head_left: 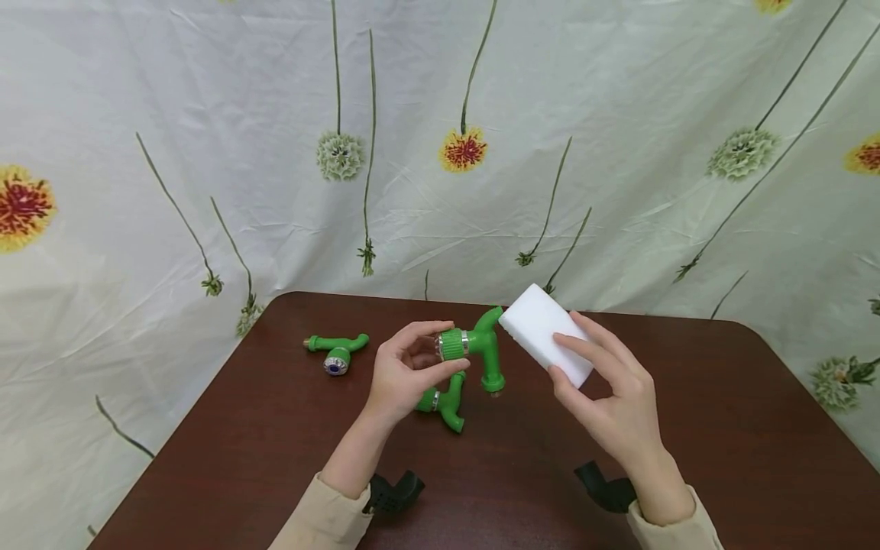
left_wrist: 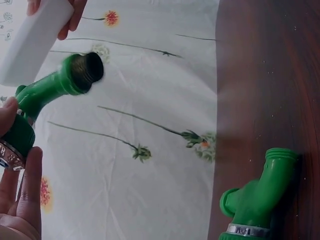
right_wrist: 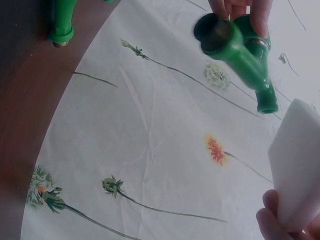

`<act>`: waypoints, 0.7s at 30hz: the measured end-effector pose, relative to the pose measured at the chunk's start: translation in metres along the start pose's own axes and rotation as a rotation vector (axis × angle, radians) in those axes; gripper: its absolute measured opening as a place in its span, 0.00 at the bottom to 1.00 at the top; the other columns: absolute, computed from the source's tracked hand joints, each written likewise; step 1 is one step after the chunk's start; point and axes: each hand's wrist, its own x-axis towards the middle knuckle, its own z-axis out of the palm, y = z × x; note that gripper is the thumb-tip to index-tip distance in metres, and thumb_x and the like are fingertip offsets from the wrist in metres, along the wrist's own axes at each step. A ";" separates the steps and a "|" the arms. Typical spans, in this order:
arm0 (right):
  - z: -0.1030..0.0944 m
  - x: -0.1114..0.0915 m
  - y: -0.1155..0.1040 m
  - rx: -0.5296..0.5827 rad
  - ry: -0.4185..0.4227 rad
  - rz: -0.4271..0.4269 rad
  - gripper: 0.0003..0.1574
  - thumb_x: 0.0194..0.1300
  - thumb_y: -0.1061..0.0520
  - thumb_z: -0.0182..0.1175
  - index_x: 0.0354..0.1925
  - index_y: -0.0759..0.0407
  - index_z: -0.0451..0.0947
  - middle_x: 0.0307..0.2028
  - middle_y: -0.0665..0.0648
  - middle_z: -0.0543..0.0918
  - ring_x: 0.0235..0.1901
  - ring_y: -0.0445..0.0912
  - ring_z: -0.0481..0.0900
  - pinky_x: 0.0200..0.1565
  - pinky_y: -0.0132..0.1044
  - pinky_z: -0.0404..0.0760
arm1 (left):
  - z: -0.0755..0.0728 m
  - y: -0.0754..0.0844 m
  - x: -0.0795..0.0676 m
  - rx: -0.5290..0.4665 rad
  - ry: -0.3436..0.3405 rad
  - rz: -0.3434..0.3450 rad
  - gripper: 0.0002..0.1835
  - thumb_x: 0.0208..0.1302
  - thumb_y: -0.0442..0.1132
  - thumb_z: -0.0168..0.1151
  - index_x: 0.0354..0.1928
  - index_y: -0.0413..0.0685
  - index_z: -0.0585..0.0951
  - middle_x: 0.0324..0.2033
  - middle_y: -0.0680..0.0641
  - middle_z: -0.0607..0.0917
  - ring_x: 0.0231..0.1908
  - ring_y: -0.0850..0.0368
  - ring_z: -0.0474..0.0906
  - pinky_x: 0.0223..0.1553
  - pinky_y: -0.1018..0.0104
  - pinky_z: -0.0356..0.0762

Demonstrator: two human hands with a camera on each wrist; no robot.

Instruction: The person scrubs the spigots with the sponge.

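Observation:
In the head view my left hand (head_left: 406, 367) grips a green faucet (head_left: 486, 347) by its ribbed, chrome-ringed knob, above the table. The faucet's threaded end points down in that view, while its curved spout points up and right. My right hand (head_left: 615, 382) holds a white sponge block (head_left: 546, 332) between thumb and fingers, tilted. One corner of the block is beside the spout tip; whether they touch I cannot tell from the head view. The right wrist view shows a gap between the sponge block (right_wrist: 299, 165) and the faucet (right_wrist: 245, 60).
A second green faucet (head_left: 448, 401) lies on the dark red-brown table (head_left: 522, 473) below the left hand, partly covered by it. Another green faucet (head_left: 337, 351) lies farther left. Black wrist devices (head_left: 395, 493) sit at both cuffs. A flower-print cloth (head_left: 412, 214) hangs behind the table.

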 end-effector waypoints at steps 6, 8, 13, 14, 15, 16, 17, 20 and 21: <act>0.002 -0.002 0.002 -0.083 -0.067 -0.011 0.16 0.54 0.52 0.61 0.41 0.55 0.85 0.53 0.57 0.78 0.48 0.51 0.78 0.41 0.20 0.73 | 0.004 0.004 -0.002 0.064 -0.024 -0.052 0.24 0.42 0.23 0.74 0.46 0.39 0.80 0.42 0.42 0.81 0.33 0.52 0.81 0.35 0.61 0.82; 0.003 -0.003 0.003 -0.124 -0.094 0.000 0.16 0.54 0.52 0.61 0.42 0.53 0.85 0.54 0.56 0.78 0.48 0.50 0.78 0.39 0.22 0.73 | 0.005 0.006 -0.003 0.093 -0.016 -0.044 0.24 0.42 0.22 0.73 0.45 0.38 0.80 0.42 0.42 0.81 0.34 0.51 0.80 0.37 0.60 0.82; 0.005 -0.006 0.007 -0.181 -0.154 0.005 0.18 0.50 0.57 0.64 0.43 0.53 0.84 0.54 0.55 0.78 0.47 0.50 0.78 0.32 0.32 0.78 | 0.009 0.023 -0.003 0.134 -0.016 -0.008 0.22 0.42 0.21 0.72 0.44 0.33 0.79 0.39 0.39 0.81 0.34 0.51 0.79 0.38 0.59 0.82; 0.006 -0.007 0.007 -0.185 -0.159 0.004 0.18 0.50 0.58 0.65 0.43 0.53 0.84 0.54 0.56 0.78 0.47 0.50 0.78 0.31 0.35 0.79 | 0.009 0.026 -0.003 0.138 -0.017 -0.001 0.22 0.42 0.20 0.72 0.44 0.32 0.79 0.38 0.38 0.81 0.34 0.51 0.79 0.38 0.59 0.82; 0.007 -0.007 0.008 -0.188 -0.164 0.004 0.18 0.50 0.58 0.65 0.43 0.53 0.84 0.54 0.56 0.78 0.47 0.50 0.78 0.31 0.36 0.80 | 0.010 0.029 -0.003 0.140 -0.018 0.006 0.22 0.42 0.20 0.71 0.44 0.31 0.79 0.38 0.38 0.81 0.34 0.51 0.79 0.38 0.59 0.82; 0.008 -0.008 0.008 -0.190 -0.167 0.006 0.18 0.50 0.59 0.64 0.43 0.53 0.84 0.53 0.56 0.78 0.47 0.50 0.78 0.31 0.37 0.80 | 0.010 0.029 -0.003 0.141 -0.016 0.011 0.22 0.42 0.20 0.71 0.44 0.31 0.79 0.39 0.38 0.81 0.34 0.51 0.79 0.38 0.59 0.82; 0.009 -0.008 0.009 -0.187 -0.168 0.010 0.18 0.50 0.59 0.64 0.43 0.53 0.84 0.53 0.56 0.78 0.47 0.51 0.79 0.31 0.37 0.79 | 0.010 0.029 -0.002 0.142 -0.015 0.014 0.22 0.42 0.20 0.71 0.44 0.31 0.79 0.38 0.37 0.81 0.34 0.50 0.79 0.37 0.58 0.82; 0.011 -0.009 0.010 -0.180 -0.162 0.016 0.18 0.50 0.59 0.64 0.43 0.53 0.84 0.53 0.57 0.78 0.46 0.52 0.79 0.30 0.38 0.79 | 0.010 0.030 -0.002 0.150 -0.008 0.021 0.22 0.42 0.19 0.71 0.44 0.30 0.78 0.39 0.37 0.80 0.34 0.48 0.79 0.37 0.58 0.82; 0.011 -0.009 0.009 -0.178 -0.159 0.016 0.17 0.51 0.59 0.64 0.43 0.53 0.84 0.53 0.58 0.79 0.46 0.53 0.79 0.30 0.39 0.79 | 0.010 0.030 -0.002 0.152 -0.006 0.021 0.22 0.42 0.20 0.71 0.44 0.30 0.78 0.39 0.37 0.80 0.35 0.48 0.78 0.37 0.58 0.82</act>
